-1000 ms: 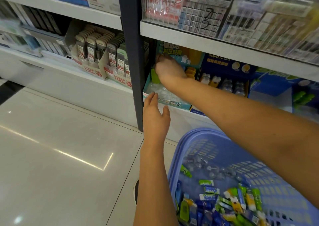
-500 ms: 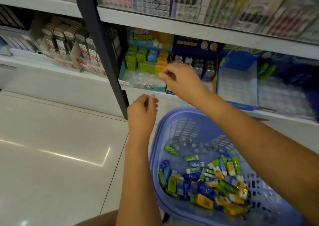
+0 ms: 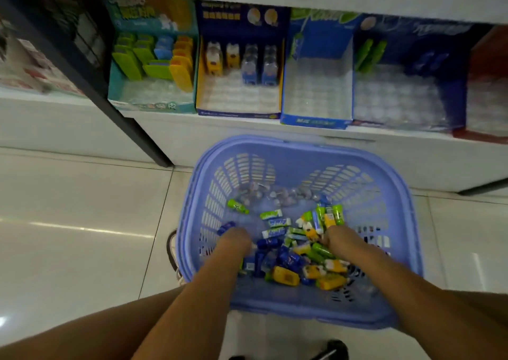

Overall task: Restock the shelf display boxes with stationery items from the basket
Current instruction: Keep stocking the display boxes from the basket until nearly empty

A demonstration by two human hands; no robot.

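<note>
a lilac-blue basket (image 3: 384,172) with slotted walls is shown on glossy off-white tiles (image 3: 68,222). the small items (image 3: 291,258) in it are coloured green, yellow, dark blue and white. on the white shelf (image 3: 220,130), a teal box (image 3: 114,82) is filled with green, blue and orange pieces (image 3: 129,65); a dark blue box (image 3: 233,29) with yellow sides, a bright blue box (image 3: 316,122) and a navy box (image 3: 426,35) are lined with clear dimpled trays (image 3: 316,90).

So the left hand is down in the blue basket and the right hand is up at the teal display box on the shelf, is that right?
Not quite. The head view shows the right hand down in the blue basket as well, among the loose items, not up at the teal display box. The left hand is in the basket, as you said.
</note>
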